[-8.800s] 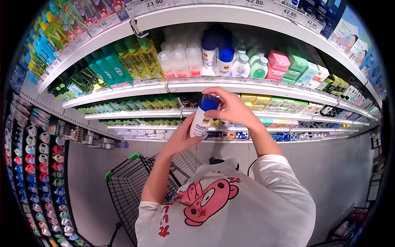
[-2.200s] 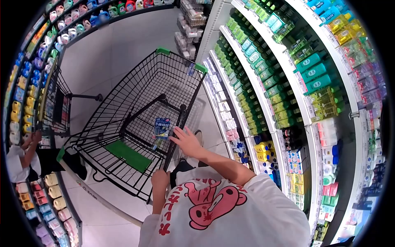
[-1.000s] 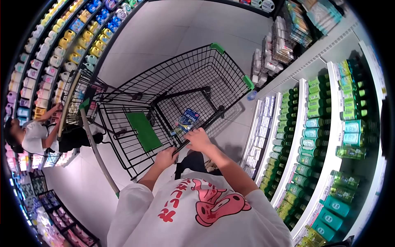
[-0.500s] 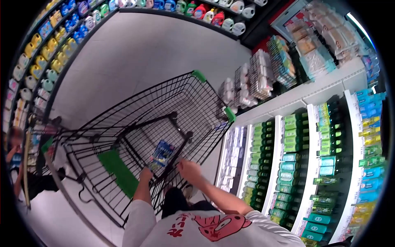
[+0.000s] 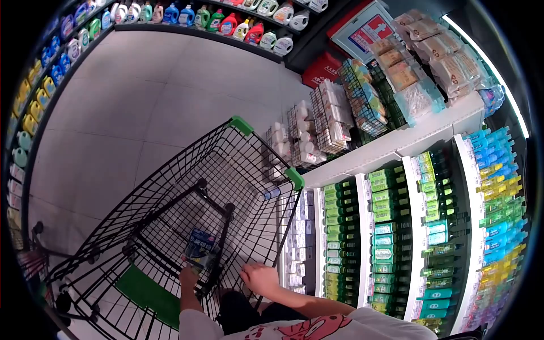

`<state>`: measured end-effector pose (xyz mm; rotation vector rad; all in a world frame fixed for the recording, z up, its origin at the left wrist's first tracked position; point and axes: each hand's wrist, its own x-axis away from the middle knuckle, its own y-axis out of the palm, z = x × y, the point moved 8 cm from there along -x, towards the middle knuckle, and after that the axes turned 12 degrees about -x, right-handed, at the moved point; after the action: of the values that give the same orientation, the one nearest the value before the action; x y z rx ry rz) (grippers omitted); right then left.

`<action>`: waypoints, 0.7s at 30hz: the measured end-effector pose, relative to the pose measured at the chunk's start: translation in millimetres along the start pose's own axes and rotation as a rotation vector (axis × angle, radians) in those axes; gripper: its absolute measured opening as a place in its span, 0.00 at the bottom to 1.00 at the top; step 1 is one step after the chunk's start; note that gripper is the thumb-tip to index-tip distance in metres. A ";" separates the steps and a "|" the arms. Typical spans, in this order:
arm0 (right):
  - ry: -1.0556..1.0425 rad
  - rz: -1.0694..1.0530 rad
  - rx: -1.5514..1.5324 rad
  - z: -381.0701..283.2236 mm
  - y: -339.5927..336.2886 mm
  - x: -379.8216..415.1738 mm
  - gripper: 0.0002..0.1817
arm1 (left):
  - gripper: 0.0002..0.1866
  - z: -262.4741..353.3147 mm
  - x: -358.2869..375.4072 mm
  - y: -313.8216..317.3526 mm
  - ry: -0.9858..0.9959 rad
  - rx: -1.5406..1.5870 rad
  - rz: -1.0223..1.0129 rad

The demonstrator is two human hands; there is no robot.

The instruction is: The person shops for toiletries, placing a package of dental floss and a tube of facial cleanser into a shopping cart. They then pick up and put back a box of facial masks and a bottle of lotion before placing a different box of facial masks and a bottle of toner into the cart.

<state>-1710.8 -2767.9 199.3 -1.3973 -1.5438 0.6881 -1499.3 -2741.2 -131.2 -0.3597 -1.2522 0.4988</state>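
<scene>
A black wire shopping cart (image 5: 187, 170) with green corner caps stands in front of me in a store aisle. Both my hands are closed on its handle bar at the near end: my left hand (image 5: 188, 279) low and left, my right hand (image 5: 260, 278) beside it to the right. A blue and white packaged item (image 5: 199, 250) lies in the cart's basket just ahead of my left hand. A green flap (image 5: 148, 293) of the child seat shows at the lower left of the cart.
Shelves of green, teal and yellow bottles (image 5: 391, 226) run along my right. Wire racks of white packs (image 5: 317, 127) stand at the shelf end ahead. Detergent jugs (image 5: 226, 20) line the far wall and the left side. Grey tiled floor (image 5: 141, 96) lies ahead.
The cart and I have swung round and moved along the aisle. The other person and second cart have slipped out of view at the left. My hands stay on the handle.
</scene>
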 end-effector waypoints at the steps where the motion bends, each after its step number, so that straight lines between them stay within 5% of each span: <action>1: -0.008 0.015 -0.003 2.4 0.9 -0.1 0.09 | 0.35 4.1 -1.6 0.3 0.057 0.021 -0.011; 5: 0.050 -0.002 0.001 7.8 2.6 -8.2 0.10 | 0.37 32.2 32.9 -30.9 0.196 -0.008 -0.148; 10: 0.046 -0.186 -0.114 10.9 9.5 -11.3 0.10 | 0.34 45.5 84.0 -69.6 0.225 0.241 -0.008; 13: 0.022 0.045 -0.596 7.1 -25.9 -7.9 0.19 | 0.27 67.2 109.7 -118.1 0.358 0.386 0.302; 15: 0.182 0.071 -0.854 22.7 -37.1 -6.6 0.26 | 0.23 104.9 123.8 -154.2 0.351 0.613 0.272; 18: 0.339 0.292 -1.300 54.2 -45.7 -9.0 0.27 | 0.22 195.1 173.9 -228.4 0.546 0.448 0.559; 21: -0.003 0.396 -1.612 47.0 -138.3 2.9 0.27 | 0.25 287.8 214.9 -258.1 0.735 0.294 0.562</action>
<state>-1815.3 -2785.1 299.9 -2.8504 -1.8201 -0.6235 -1684.6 -2844.4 256.8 -0.5809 -0.3424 0.9149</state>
